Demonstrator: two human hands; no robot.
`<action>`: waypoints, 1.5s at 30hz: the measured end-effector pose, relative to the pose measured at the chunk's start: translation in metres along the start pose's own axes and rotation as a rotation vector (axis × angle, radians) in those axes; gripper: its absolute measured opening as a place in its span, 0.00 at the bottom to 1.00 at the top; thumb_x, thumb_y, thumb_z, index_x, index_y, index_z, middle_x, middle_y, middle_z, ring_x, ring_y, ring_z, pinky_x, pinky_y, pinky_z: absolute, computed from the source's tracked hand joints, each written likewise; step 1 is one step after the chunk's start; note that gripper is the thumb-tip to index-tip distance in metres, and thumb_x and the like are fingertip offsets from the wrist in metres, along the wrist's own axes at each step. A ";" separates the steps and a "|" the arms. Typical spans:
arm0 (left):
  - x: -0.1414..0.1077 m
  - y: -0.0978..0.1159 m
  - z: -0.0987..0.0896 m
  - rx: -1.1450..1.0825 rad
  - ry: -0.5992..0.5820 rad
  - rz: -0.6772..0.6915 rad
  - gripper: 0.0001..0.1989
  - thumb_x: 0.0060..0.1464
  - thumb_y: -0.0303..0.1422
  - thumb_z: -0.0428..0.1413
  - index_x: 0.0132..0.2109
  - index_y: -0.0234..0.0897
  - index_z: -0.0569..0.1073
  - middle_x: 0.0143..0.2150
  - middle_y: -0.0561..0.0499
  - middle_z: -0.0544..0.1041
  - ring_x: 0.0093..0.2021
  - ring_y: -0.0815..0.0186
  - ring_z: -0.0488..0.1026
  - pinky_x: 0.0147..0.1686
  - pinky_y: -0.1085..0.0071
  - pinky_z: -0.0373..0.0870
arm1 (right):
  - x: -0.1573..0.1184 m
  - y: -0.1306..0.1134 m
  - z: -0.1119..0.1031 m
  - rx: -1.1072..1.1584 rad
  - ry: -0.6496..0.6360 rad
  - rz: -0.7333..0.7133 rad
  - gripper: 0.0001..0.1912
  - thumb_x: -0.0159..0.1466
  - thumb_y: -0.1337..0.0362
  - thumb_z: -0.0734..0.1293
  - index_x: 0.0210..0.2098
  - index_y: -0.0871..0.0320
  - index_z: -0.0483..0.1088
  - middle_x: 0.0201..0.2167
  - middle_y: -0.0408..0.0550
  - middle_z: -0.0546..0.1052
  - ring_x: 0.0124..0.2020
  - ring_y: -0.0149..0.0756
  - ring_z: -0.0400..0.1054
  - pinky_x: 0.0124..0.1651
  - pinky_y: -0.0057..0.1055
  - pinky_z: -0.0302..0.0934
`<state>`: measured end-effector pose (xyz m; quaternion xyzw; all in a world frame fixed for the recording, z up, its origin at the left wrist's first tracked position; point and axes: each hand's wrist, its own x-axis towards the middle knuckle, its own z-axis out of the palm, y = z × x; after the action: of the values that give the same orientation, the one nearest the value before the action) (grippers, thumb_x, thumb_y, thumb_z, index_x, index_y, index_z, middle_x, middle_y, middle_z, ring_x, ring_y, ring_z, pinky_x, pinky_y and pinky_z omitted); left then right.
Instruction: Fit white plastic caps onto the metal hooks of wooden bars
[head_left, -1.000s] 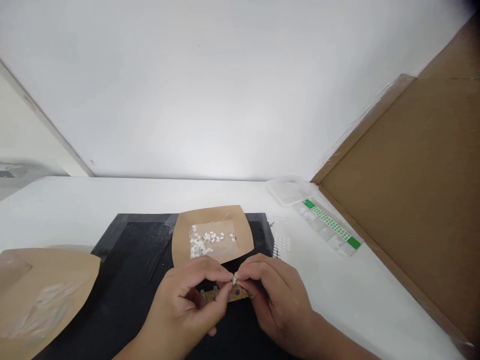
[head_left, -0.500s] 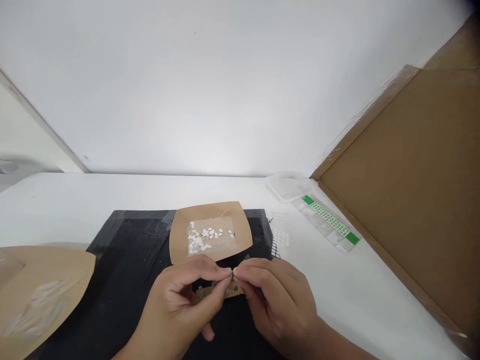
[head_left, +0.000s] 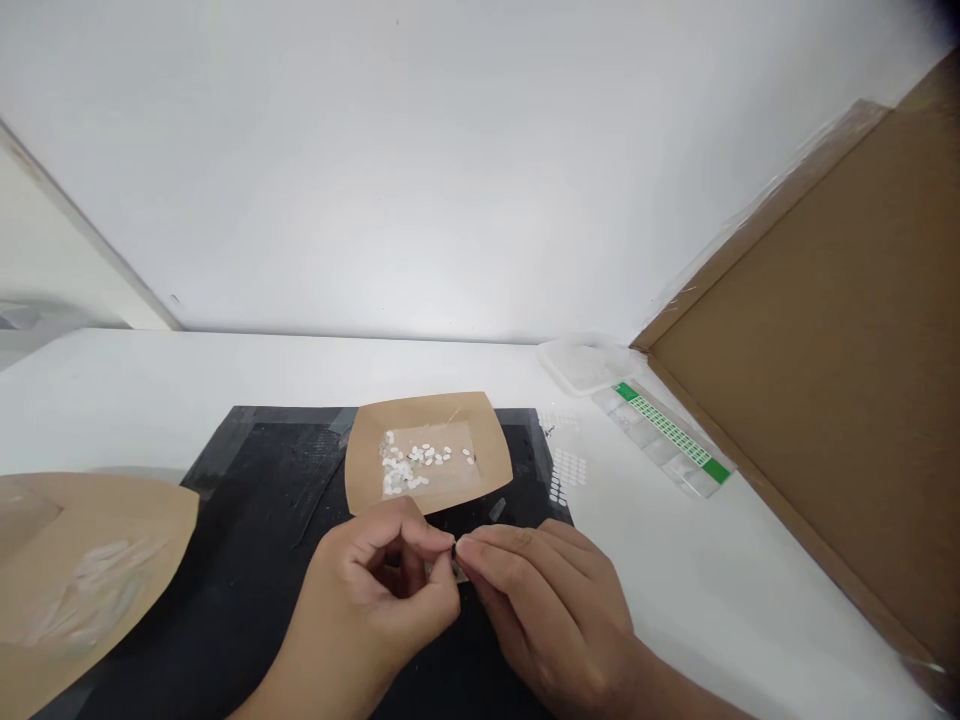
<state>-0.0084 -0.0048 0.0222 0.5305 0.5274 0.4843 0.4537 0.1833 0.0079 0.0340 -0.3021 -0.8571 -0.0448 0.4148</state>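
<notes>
My left hand (head_left: pixel 382 590) and my right hand (head_left: pixel 547 605) meet fingertip to fingertip over a black mat (head_left: pixel 255 550). Pinched between them is a small dark piece (head_left: pixel 454 549), too small to name and mostly covered by the fingers. Below the fingertips a bit of a yellowish strip (head_left: pixel 463 576) shows; the hands hide the rest. Just beyond the hands stands a brown paper tray (head_left: pixel 491 450) with several small white oval pieces (head_left: pixel 401 468) in it. A little clear piece (head_left: pixel 497 509) lies on the mat above my right hand.
Another brown paper tray (head_left: pixel 176 510) on the left holds clear plastic bits. To the right are white oval stickers (head_left: pixel 570 468), a green-labelled clear pack (head_left: pixel 675 435) and a translucent lid (head_left: pixel 581 370). A cardboard panel (head_left: pixel 825 330) stands along the right side.
The view has shifted slightly. Both hands still pinch the dark piece, and they now cover most of the yellowish strip that showed more below them before.
</notes>
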 end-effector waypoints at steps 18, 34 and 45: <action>0.007 0.009 -0.006 -0.289 -0.151 -0.325 0.10 0.47 0.32 0.70 0.32 0.34 0.77 0.23 0.56 0.74 0.17 0.73 0.72 0.14 0.82 0.70 | 0.000 0.001 0.000 0.405 -0.059 0.348 0.05 0.72 0.71 0.71 0.44 0.56 0.76 0.34 0.43 0.83 0.34 0.33 0.79 0.38 0.29 0.71; 0.013 0.010 -0.011 -0.459 -0.299 -0.337 0.16 0.53 0.39 0.74 0.39 0.32 0.81 0.28 0.51 0.79 0.25 0.66 0.78 0.16 0.75 0.80 | 0.001 0.008 -0.003 0.413 -0.034 0.339 0.06 0.71 0.72 0.71 0.45 0.55 0.76 0.37 0.44 0.85 0.37 0.35 0.79 0.41 0.30 0.72; 0.016 0.015 -0.013 -0.465 -0.324 -0.331 0.12 0.54 0.36 0.73 0.41 0.31 0.85 0.30 0.47 0.81 0.30 0.62 0.82 0.16 0.77 0.81 | 0.005 0.009 -0.006 0.255 0.039 0.155 0.09 0.71 0.74 0.71 0.48 0.57 0.75 0.40 0.47 0.86 0.36 0.34 0.80 0.36 0.32 0.68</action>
<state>-0.0204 0.0107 0.0393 0.3898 0.4027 0.4208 0.7133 0.1899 0.0157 0.0398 -0.3115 -0.8218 0.0907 0.4684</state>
